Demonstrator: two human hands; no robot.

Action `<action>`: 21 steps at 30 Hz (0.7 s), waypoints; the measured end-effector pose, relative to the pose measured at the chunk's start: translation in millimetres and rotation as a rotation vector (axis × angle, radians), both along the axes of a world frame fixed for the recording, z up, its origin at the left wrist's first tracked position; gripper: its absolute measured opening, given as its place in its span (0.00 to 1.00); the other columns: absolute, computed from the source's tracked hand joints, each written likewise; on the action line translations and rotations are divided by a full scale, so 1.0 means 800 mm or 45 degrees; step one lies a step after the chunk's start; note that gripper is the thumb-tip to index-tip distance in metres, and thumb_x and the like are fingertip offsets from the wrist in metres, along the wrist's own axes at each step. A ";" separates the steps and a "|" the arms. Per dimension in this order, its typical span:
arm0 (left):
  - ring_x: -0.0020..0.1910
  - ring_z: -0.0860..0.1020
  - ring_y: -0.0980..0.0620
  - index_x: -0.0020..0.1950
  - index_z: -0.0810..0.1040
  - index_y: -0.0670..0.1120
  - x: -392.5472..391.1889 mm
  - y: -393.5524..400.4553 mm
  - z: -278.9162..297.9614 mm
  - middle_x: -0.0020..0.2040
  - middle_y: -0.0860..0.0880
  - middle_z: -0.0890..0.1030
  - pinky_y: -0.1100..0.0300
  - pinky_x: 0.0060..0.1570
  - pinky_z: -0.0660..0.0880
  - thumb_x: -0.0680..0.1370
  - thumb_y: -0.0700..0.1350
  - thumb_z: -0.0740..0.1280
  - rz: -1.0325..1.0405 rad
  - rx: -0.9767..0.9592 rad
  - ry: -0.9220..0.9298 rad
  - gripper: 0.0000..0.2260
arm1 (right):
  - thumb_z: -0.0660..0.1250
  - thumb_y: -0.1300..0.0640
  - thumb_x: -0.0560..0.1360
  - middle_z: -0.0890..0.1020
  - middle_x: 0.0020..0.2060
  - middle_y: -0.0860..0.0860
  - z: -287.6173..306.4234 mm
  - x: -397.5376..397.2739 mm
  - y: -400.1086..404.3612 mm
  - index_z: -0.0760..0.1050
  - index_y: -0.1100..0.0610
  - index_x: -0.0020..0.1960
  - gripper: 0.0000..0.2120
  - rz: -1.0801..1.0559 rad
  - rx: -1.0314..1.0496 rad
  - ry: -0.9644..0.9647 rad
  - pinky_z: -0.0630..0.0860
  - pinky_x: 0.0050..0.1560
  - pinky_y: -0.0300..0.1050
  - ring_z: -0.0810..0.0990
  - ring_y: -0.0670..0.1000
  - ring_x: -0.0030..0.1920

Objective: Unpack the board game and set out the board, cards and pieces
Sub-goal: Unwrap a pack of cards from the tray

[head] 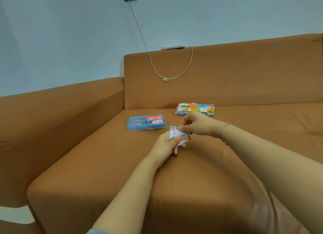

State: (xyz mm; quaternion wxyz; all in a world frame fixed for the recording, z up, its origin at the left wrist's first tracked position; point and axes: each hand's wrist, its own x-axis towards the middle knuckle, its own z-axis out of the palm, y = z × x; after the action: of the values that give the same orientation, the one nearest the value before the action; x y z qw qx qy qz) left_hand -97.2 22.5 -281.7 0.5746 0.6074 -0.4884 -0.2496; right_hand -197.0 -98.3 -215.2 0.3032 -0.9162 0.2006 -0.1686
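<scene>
Head view: a stack of cards (pixel 180 136) held over the sofa (pixel 104 155), mid-unpacking.
The left hand (pixel 166 144) grips the stack; the right hand (pixel 195 124) pinches its top card. The tray (pixel 146 127) holds more cards and pieces, and the board (pixel 195 108) lies folded behind; most setting out seems left.
</scene>
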 end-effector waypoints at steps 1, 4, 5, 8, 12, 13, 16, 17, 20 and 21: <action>0.25 0.68 0.59 0.56 0.75 0.44 0.000 0.000 0.000 0.40 0.48 0.81 0.71 0.27 0.65 0.82 0.40 0.58 0.003 0.006 -0.003 0.08 | 0.70 0.53 0.74 0.79 0.34 0.54 0.000 0.000 0.002 0.78 0.61 0.41 0.11 -0.017 -0.001 -0.009 0.70 0.36 0.42 0.72 0.48 0.34; 0.25 0.68 0.58 0.57 0.75 0.44 0.000 0.001 0.000 0.41 0.48 0.81 0.71 0.28 0.66 0.82 0.41 0.58 0.014 0.024 -0.012 0.08 | 0.72 0.48 0.72 0.74 0.29 0.51 -0.003 0.006 0.008 0.75 0.60 0.37 0.16 -0.082 -0.049 -0.044 0.64 0.29 0.38 0.68 0.47 0.30; 0.25 0.68 0.58 0.57 0.75 0.44 0.000 0.001 0.000 0.41 0.48 0.81 0.71 0.28 0.66 0.82 0.41 0.58 0.014 0.019 -0.012 0.08 | 0.72 0.49 0.72 0.74 0.29 0.50 -0.004 0.008 0.009 0.75 0.60 0.38 0.15 -0.092 -0.064 -0.043 0.64 0.29 0.38 0.68 0.46 0.30; 0.25 0.67 0.58 0.55 0.75 0.45 -0.001 0.001 0.000 0.40 0.47 0.81 0.71 0.27 0.65 0.82 0.40 0.58 0.013 0.000 -0.008 0.07 | 0.70 0.56 0.74 0.76 0.31 0.49 -0.002 0.008 0.006 0.79 0.62 0.44 0.09 -0.060 -0.060 0.000 0.68 0.32 0.36 0.72 0.47 0.34; 0.24 0.68 0.59 0.53 0.75 0.46 -0.001 0.001 0.000 0.40 0.48 0.81 0.71 0.26 0.65 0.82 0.40 0.59 0.005 -0.008 0.018 0.06 | 0.68 0.58 0.75 0.76 0.32 0.49 0.004 0.003 0.005 0.78 0.60 0.42 0.06 -0.053 -0.060 0.036 0.67 0.27 0.30 0.71 0.44 0.31; 0.24 0.68 0.59 0.51 0.75 0.46 -0.001 0.001 0.000 0.40 0.49 0.81 0.71 0.26 0.65 0.82 0.40 0.59 0.007 -0.010 0.016 0.06 | 0.68 0.57 0.75 0.75 0.30 0.49 0.003 0.005 0.006 0.76 0.59 0.38 0.09 -0.075 -0.060 0.029 0.66 0.26 0.31 0.70 0.44 0.30; 0.25 0.68 0.58 0.48 0.76 0.47 0.000 0.001 0.001 0.40 0.49 0.81 0.70 0.26 0.65 0.82 0.41 0.59 0.022 -0.002 0.002 0.07 | 0.71 0.48 0.73 0.70 0.27 0.50 -0.001 0.015 0.010 0.68 0.57 0.32 0.19 -0.159 -0.136 -0.015 0.63 0.29 0.40 0.67 0.48 0.29; 0.25 0.68 0.58 0.49 0.76 0.47 0.000 0.002 0.001 0.40 0.49 0.81 0.70 0.27 0.65 0.82 0.41 0.59 0.022 -0.003 0.001 0.07 | 0.71 0.48 0.73 0.70 0.27 0.50 -0.001 0.016 0.010 0.68 0.58 0.32 0.19 -0.166 -0.161 -0.021 0.62 0.30 0.41 0.67 0.48 0.30; 0.25 0.68 0.59 0.50 0.76 0.47 0.000 0.002 0.000 0.40 0.49 0.81 0.70 0.27 0.65 0.82 0.40 0.59 0.019 -0.010 -0.001 0.07 | 0.70 0.53 0.74 0.71 0.29 0.50 0.000 0.011 0.006 0.71 0.60 0.35 0.15 -0.096 -0.146 0.002 0.63 0.31 0.39 0.67 0.47 0.31; 0.25 0.68 0.59 0.51 0.76 0.46 0.000 0.001 0.001 0.40 0.48 0.81 0.70 0.27 0.65 0.81 0.40 0.59 0.018 -0.011 0.000 0.07 | 0.69 0.54 0.75 0.73 0.31 0.51 0.001 0.009 0.004 0.74 0.63 0.37 0.13 -0.067 -0.122 0.012 0.64 0.32 0.38 0.68 0.47 0.32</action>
State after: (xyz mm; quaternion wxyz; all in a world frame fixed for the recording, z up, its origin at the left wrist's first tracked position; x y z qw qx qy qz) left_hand -96.9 23.6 -281.2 0.5791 0.6084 -0.4851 -0.2435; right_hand -190.2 -95.1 -214.5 0.2534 -0.9249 0.2178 -0.1818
